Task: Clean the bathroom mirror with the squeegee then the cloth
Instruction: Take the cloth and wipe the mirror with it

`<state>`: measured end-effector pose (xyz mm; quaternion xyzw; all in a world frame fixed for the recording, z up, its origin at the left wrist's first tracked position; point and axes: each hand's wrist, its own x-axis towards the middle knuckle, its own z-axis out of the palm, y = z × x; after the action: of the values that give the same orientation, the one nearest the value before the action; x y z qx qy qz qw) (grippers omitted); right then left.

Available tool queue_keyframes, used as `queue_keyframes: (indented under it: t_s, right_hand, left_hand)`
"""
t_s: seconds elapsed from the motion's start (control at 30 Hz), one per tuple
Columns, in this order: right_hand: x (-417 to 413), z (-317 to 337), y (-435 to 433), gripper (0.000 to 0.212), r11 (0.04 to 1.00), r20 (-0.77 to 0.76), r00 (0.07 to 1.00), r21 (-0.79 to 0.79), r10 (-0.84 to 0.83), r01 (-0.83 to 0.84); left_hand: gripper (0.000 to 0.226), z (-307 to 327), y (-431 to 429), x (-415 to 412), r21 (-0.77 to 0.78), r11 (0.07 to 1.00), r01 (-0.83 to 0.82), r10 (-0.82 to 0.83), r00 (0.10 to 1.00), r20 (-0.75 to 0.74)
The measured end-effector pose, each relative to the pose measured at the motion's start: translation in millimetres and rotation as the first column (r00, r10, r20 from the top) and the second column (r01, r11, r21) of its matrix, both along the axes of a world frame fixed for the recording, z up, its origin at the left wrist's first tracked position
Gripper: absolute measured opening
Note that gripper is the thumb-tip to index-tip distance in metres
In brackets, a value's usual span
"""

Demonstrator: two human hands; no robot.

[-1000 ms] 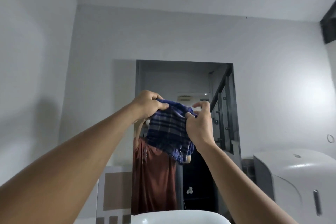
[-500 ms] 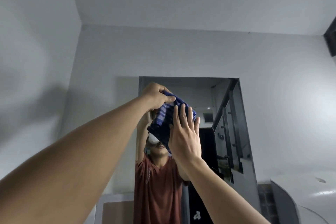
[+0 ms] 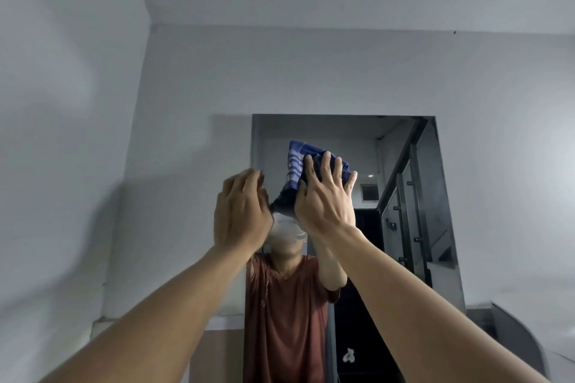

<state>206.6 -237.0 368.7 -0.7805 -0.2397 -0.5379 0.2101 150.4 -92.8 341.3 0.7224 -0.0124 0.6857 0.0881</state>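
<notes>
Blue checked fabric shows between and above the spread fingers (image 3: 326, 165) of the right hand (image 3: 323, 199): this is the cloth (image 3: 295, 162), folded into a pad and pressed flat under the palm against the upper part of the mirror (image 3: 401, 196). The fingers are stretched open and lie on the cloth; they do not pinch it, they hold it by pressure against the glass. The left hand (image 3: 241, 214) is just beside the lower corner of the cloth, with relaxed, slightly curved fingers. I cannot tell if it touches the cloth or the glass; it grips nothing that I can see.

I judge that the cloth step is in hand and the squeegee step is finished, because no squeegee is in view. The wiping seems to start near the top edge of the mirror. The next move probably calls for even pressure of the palm while the pad slides across or down the glass, so that the cloth does not slip out or unfold.

Both arms are raised and stretched forward and upward, the right one a little higher. In the mirror the person in a brown shirt (image 3: 283, 320) is reflected.
</notes>
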Motion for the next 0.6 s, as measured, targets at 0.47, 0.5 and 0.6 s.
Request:
queue_keyframes:
  t_s: [0.47,0.5,0.6]
  right_hand:
    - [21.9,42.9,14.4,0.054,0.995,0.119,0.992,0.093,-0.040,0.029]
    - [21.4,48.8,16.4,0.055,0.996,0.129,0.991,0.083,-0.043,0.032]
    - [17.9,64.3,27.9,0.057,0.998,0.152,0.986,0.018,-0.062,0.060]
  left_hand:
    - [0.068,-40.9,11.2,8.3,0.454,0.876,-0.165,0.267,0.949,-0.169]
    - [0.070,-45.1,9.7,9.5,0.470,0.868,-0.160,0.267,0.948,-0.170]
    - [0.071,-55.3,7.5,15.2,0.520,0.845,-0.128,0.255,0.950,-0.180]
